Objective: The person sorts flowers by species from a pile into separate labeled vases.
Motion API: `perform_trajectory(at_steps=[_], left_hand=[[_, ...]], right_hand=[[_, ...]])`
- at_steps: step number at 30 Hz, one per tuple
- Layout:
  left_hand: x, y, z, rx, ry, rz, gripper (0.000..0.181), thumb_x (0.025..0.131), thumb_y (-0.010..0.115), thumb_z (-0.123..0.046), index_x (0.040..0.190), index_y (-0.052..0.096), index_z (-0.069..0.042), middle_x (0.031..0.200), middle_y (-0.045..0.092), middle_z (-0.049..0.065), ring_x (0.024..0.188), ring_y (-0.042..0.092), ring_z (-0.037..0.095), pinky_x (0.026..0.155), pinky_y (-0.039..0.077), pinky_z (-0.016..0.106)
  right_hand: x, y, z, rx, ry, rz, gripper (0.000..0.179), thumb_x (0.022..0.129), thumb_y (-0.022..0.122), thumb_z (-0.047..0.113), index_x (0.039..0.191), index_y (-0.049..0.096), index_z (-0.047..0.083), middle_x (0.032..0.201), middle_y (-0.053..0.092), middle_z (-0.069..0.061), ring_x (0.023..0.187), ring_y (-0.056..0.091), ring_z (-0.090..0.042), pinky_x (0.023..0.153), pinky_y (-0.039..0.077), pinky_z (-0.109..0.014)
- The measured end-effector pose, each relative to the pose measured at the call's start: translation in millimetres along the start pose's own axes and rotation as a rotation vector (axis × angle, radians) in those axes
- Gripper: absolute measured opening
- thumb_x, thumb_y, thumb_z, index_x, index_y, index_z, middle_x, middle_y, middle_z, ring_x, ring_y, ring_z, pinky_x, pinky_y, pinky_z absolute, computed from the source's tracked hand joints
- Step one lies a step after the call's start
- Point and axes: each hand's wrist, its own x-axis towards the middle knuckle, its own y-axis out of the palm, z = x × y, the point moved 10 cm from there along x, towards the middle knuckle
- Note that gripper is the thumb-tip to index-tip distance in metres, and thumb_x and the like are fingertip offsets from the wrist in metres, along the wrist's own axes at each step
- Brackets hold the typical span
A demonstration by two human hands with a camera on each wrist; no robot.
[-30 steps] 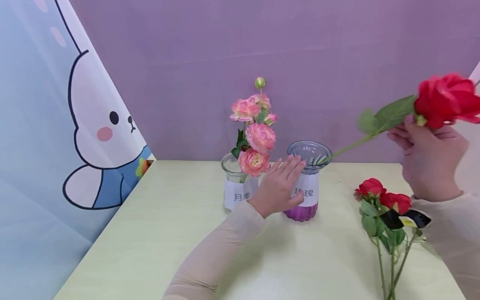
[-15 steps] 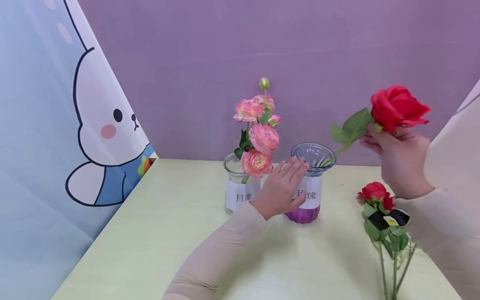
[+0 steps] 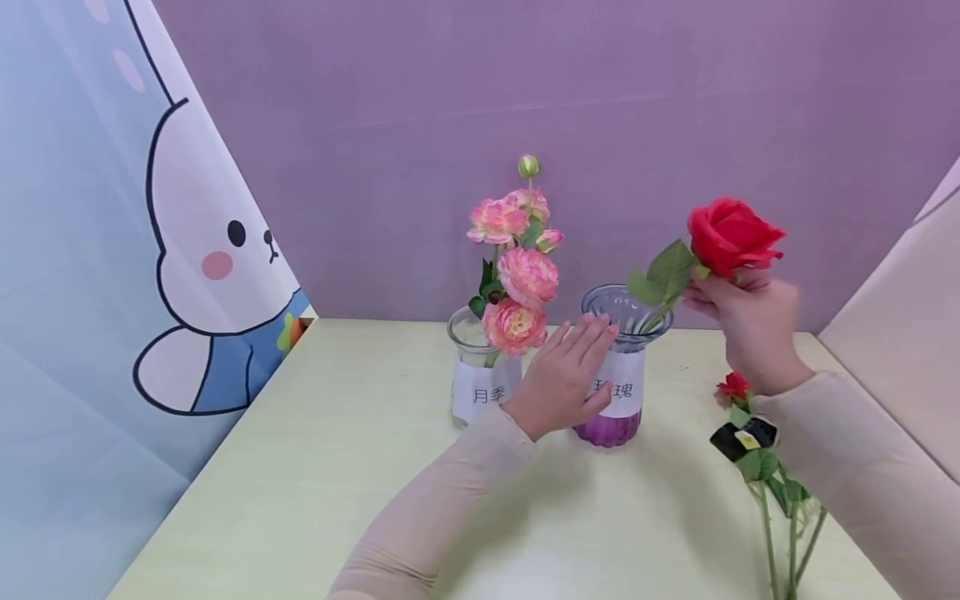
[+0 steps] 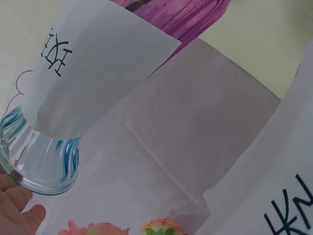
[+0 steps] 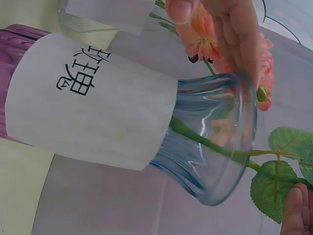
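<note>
My right hand [image 3: 757, 329] pinches a red rose [image 3: 733, 237] just below its bloom, above and right of a ribbed glass vase [image 3: 609, 429] with a purple base and a white paper label. In the right wrist view the rose's green stem [image 5: 200, 138] slants down through the vase mouth, and its leaves [image 5: 274, 188] are outside the rim. My left hand [image 3: 562, 379] lies with straight fingers against the vase's left side, fingertips right at the rim. The left wrist view shows those fingers [image 4: 14, 200] beside the glass rim [image 4: 44, 188].
Left of the labelled vase stands another glass vase [image 3: 467, 392] holding pink flowers [image 3: 528, 277]. More red roses [image 3: 733, 385] lie on the pale table [image 3: 315, 467] at right, partly hidden by my right forearm and a black wrist strap [image 3: 742, 439]. A purple backdrop [image 3: 375, 192] rises behind.
My right hand has moved left and slightly down with the red rose, bringing the bloom nearer the vase and its stem deeper into it. My left hand has stayed at the vase.
</note>
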Motion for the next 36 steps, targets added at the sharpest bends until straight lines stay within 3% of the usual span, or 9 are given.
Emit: perform_trajectory(at_steps=[9, 16, 19, 21, 24, 26, 29, 32, 36], left_hand=[[-0.5, -1.5, -1.5, 0.010, 0.009, -0.017, 0.063, 0.091, 0.058, -0.034, 0.141, 0.041, 0.001, 0.146, 0.043, 0.015, 0.138, 0.035, 0.027, 0.113, 0.028, 0.039], [-1.4, -1.3, 1.4, 0.006, -0.010, -0.009, 0.064, 0.091, 0.058, -0.034, 0.142, 0.040, 0.000, 0.147, 0.042, 0.014, 0.138, 0.034, 0.026, 0.114, 0.022, 0.037], [-1.8, -1.3, 2.1, 0.014, -0.012, -0.014, 0.064, 0.091, 0.058, -0.035, 0.142, 0.040, 0.000, 0.147, 0.042, 0.014, 0.138, 0.034, 0.026, 0.114, 0.022, 0.037], [-2.1, -1.8, 2.3, 0.015, -0.011, -0.024, 0.064, 0.090, 0.058, -0.035, 0.141, 0.041, 0.000, 0.146, 0.043, 0.014, 0.138, 0.035, 0.026, 0.114, 0.023, 0.037], [-2.6, -2.7, 2.2, 0.012, -0.008, -0.040, 0.064, 0.090, 0.059, -0.034, 0.141, 0.042, 0.001, 0.146, 0.043, 0.015, 0.138, 0.035, 0.026, 0.114, 0.024, 0.037], [-2.9, -3.6, 1.9, 0.010, -0.005, -0.051, 0.064, 0.090, 0.059, -0.033, 0.140, 0.042, 0.001, 0.145, 0.044, 0.015, 0.137, 0.036, 0.027, 0.114, 0.024, 0.038], [-3.1, -4.4, 1.7, 0.012, -0.002, -0.062, 0.063, 0.089, 0.060, -0.033, 0.139, 0.043, 0.002, 0.145, 0.044, 0.016, 0.137, 0.036, 0.027, 0.114, 0.020, 0.037], [-2.6, -5.0, 1.3, 0.017, 0.002, -0.070, 0.063, 0.089, 0.059, -0.033, 0.139, 0.043, 0.001, 0.145, 0.044, 0.015, 0.137, 0.036, 0.027, 0.114, 0.020, 0.036], [-0.3, -3.3, 0.6, 0.021, 0.005, -0.065, 0.063, 0.089, 0.059, -0.033, 0.140, 0.043, 0.000, 0.146, 0.044, 0.014, 0.138, 0.035, 0.026, 0.115, 0.019, 0.036]], right_hand=[[1.6, 1.2, -7.5, -0.045, 0.016, 0.028, 0.046, 0.080, 0.076, 0.012, 0.122, 0.062, 0.002, 0.098, 0.068, 0.001, 0.071, 0.071, -0.012, 0.065, 0.056, -0.022], [3.2, -7.1, -12.1, -0.133, 0.066, 0.080, 0.011, 0.084, 0.073, 0.012, 0.093, 0.074, 0.019, 0.084, 0.072, 0.006, 0.071, 0.071, -0.009, 0.066, 0.055, -0.019], [4.2, -15.9, -16.6, -0.290, 0.109, 0.146, 0.008, 0.087, 0.069, 0.018, 0.094, 0.072, 0.021, 0.082, 0.072, 0.010, 0.073, 0.070, -0.006, 0.067, 0.054, -0.017], [4.7, -24.0, -21.7, -0.464, 0.149, 0.213, 0.022, 0.091, 0.064, 0.024, 0.110, 0.069, 0.015, 0.084, 0.070, 0.015, 0.075, 0.069, -0.003, 0.068, 0.054, -0.015], [4.5, -40.1, -30.9, -0.720, 0.211, 0.339, 0.046, 0.095, 0.057, 0.030, 0.130, 0.055, -0.001, 0.090, 0.068, 0.017, 0.080, 0.068, -0.001, 0.071, 0.053, -0.015], [3.4, -54.7, -38.6, -0.819, 0.268, 0.422, 0.057, 0.097, 0.055, 0.031, 0.134, 0.045, -0.012, 0.097, 0.070, 0.009, 0.082, 0.068, -0.003, 0.073, 0.054, -0.017], [1.6, -84.3, -49.0, -0.923, 0.346, 0.499, 0.056, 0.098, 0.053, 0.029, 0.132, 0.044, -0.015, 0.105, 0.070, -0.008, 0.084, 0.069, -0.010, 0.074, 0.056, -0.022], [-0.3, -116.4, -55.8, -0.987, 0.403, 0.518, 0.054, 0.099, 0.052, 0.025, 0.128, 0.044, -0.020, 0.105, 0.068, -0.017, 0.083, 0.069, -0.014, 0.074, 0.057, -0.028], [-2.2, -159.8, -58.1, -1.008, 0.449, 0.475, 0.049, 0.101, 0.048, 0.017, 0.121, 0.044, -0.027, 0.095, 0.070, -0.013, 0.076, 0.069, -0.011, 0.070, 0.058, -0.029]])
